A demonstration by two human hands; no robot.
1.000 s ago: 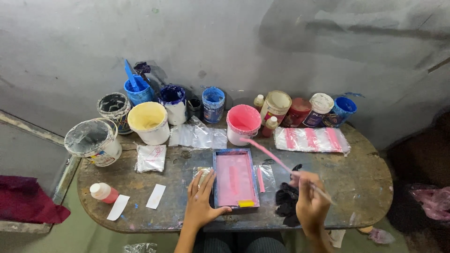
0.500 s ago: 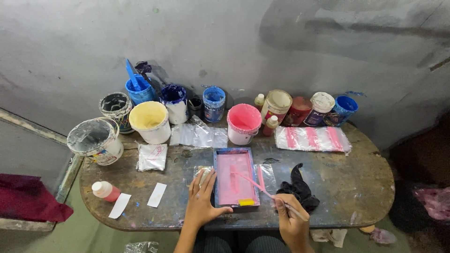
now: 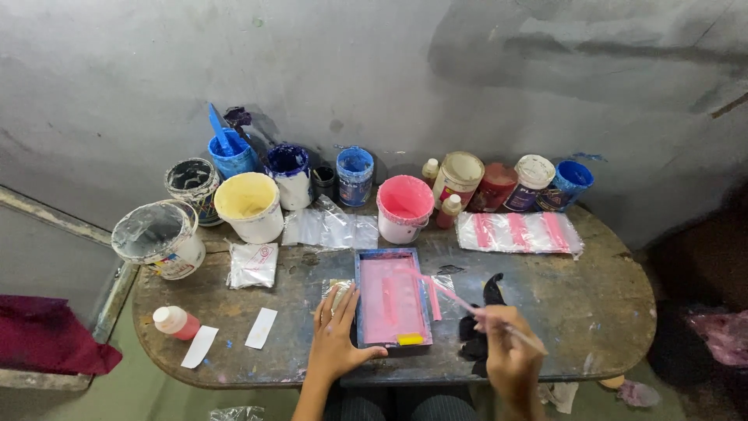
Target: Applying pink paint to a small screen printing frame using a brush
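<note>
We see soft, even light on the table (image 3: 592, 304), brightest around the pink bucket (image 3: 403, 209) at its middle. To the right of that bucket the wall and floor sink into deep shadow. Edges bow slightly, and focus stays sharp, without glare.

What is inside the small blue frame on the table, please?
The blue frame holds a screen coated in pink ink, with a yellow-handled squeegee at its near edge. What lies beneath the screen is covered.

Two bare forearms reach up from the near edge of the table. The left hand (image 3: 336, 337) lies flat, palm down, fingers (image 3: 333, 304) spread and pointing toward the far edge. The right hand (image 3: 506, 351), just to its right, is curled closed around a thin stick (image 3: 460, 300), knuckles up.
</note>
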